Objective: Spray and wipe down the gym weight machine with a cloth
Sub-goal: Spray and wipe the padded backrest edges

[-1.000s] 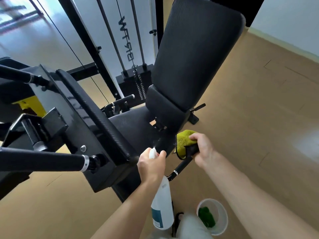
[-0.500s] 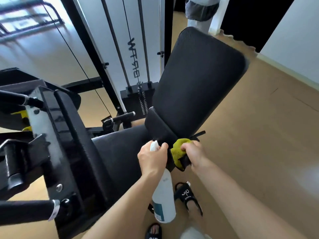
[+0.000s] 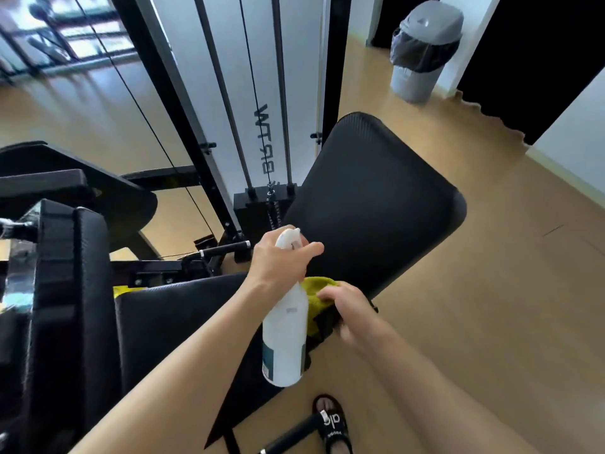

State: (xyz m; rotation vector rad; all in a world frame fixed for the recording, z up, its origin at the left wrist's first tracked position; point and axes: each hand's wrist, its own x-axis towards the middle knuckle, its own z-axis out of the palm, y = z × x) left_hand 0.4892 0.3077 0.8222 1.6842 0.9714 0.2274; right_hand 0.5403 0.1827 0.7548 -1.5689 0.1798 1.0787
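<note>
My left hand (image 3: pixel 278 260) grips the neck of a white spray bottle (image 3: pixel 284 339), its nozzle aimed at the black backrest pad (image 3: pixel 376 204) of the weight machine. My right hand (image 3: pixel 347 306) holds a yellow-green cloth (image 3: pixel 319 288) at the lower edge of the backrest, just right of the bottle. The black seat pad (image 3: pixel 176 316) lies under my left forearm. Much of the cloth is hidden behind the bottle and my fingers.
A weight stack (image 3: pixel 262 208) with guide rods and cable stands behind the backrest. A black padded arm (image 3: pixel 82 290) and frame fill the left. A grey bin (image 3: pixel 422 50) stands far right on the wooden floor. My sandalled foot (image 3: pixel 332 424) is below.
The view has tilted up. My left hand has raised the bottle toward the backrest. My right hand with the cloth has stayed at the backrest's lower edge.
</note>
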